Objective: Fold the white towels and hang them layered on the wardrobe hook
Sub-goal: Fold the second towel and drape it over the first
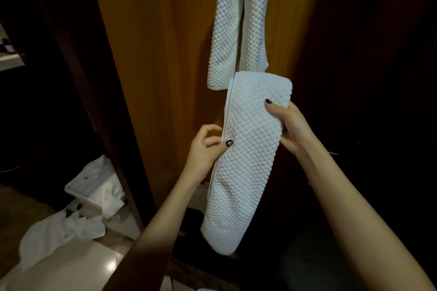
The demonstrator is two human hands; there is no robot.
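Note:
A white textured towel (246, 153), folded into a long narrow strip, hangs down between my two hands in front of the wooden wardrobe panel (160, 54). My left hand (208, 149) pinches its left folded edge with thumb and fingers. On the towel's upper right side my right hand (290, 125) grips it, thumb on the front. Above them a second white towel (238, 21) hangs doubled, its two ends down; the hook is out of frame at the top.
White clothes (59, 231) and a white box (94, 196) lie on the floor at lower left. The shiny floor (99, 264) reflects light. Dark wardrobe interior fills the right side and the far left.

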